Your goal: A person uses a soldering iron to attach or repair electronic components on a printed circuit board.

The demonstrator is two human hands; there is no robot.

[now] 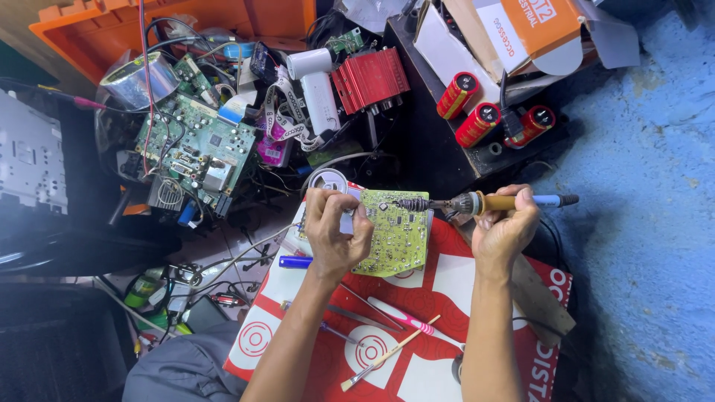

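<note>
Cluttered workshop floor, red-and-white cardboard (417, 357) serving as surface. Yellow-green circuit board (395, 234) lying flat on it, near the top edge. Left hand (335, 231) pinched shut on the board's left edge, steadying. Right hand (506, 227) clamped round the soldering iron (484, 202), tip over the board. Board probably light, stiff, fragile: best held by bare edges. Brush (387, 356) and blue pen (296, 261) lying nearby.

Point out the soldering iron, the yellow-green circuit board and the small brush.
wooden-handled soldering iron (497, 202), head view, handle
yellow-green circuit board (398, 234), head view, board middle
small wooden-handled brush (387, 356), head view, handle
</note>
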